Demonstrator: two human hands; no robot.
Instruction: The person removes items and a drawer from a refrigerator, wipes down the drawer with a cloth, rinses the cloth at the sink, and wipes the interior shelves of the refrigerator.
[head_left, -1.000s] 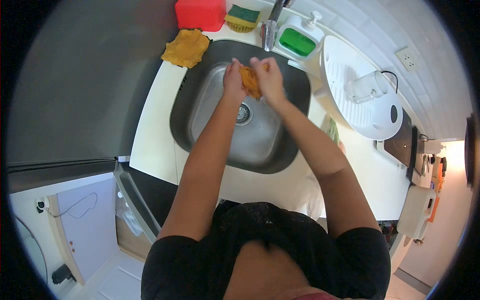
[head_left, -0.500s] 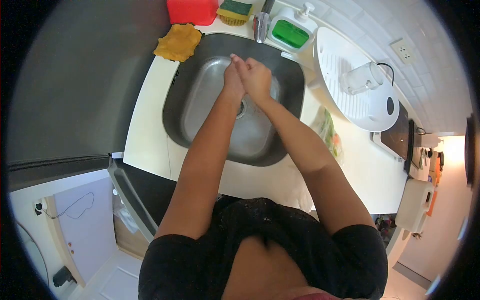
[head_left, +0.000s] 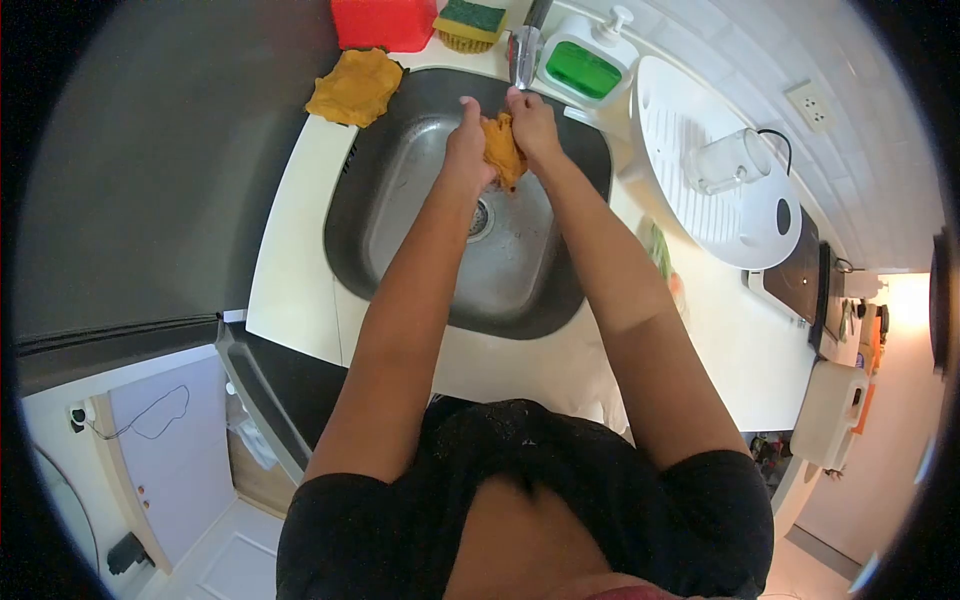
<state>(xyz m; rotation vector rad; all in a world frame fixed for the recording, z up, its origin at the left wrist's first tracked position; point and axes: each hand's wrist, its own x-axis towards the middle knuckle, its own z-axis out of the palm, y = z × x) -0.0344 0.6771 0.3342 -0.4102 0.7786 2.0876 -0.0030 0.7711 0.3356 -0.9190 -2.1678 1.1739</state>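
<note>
A crumpled orange-yellow cloth (head_left: 504,152) is bunched between my two hands over the sink (head_left: 400,250). My left hand (head_left: 468,148) grips its left side, thumb pointing up toward the tap. On the other side my right hand (head_left: 534,124) closes around the cloth's upper right part, just below the tap (head_left: 523,55). Some of the fingers are hidden behind the cloth. Below the hands the drain (head_left: 480,218) shows in the basin floor.
A second yellow cloth (head_left: 355,88) lies at the sink's upper left corner. Behind the sink stand a red container (head_left: 384,22), a sponge (head_left: 470,20) and a soap dispenser (head_left: 585,68). Right of it are a white dish rack (head_left: 720,225) with a glass jar (head_left: 728,162) and a bag of vegetables (head_left: 660,255).
My hands were pressed together with the cloth hidden inside. They have moved apart slightly, and the cloth now shows between them.
</note>
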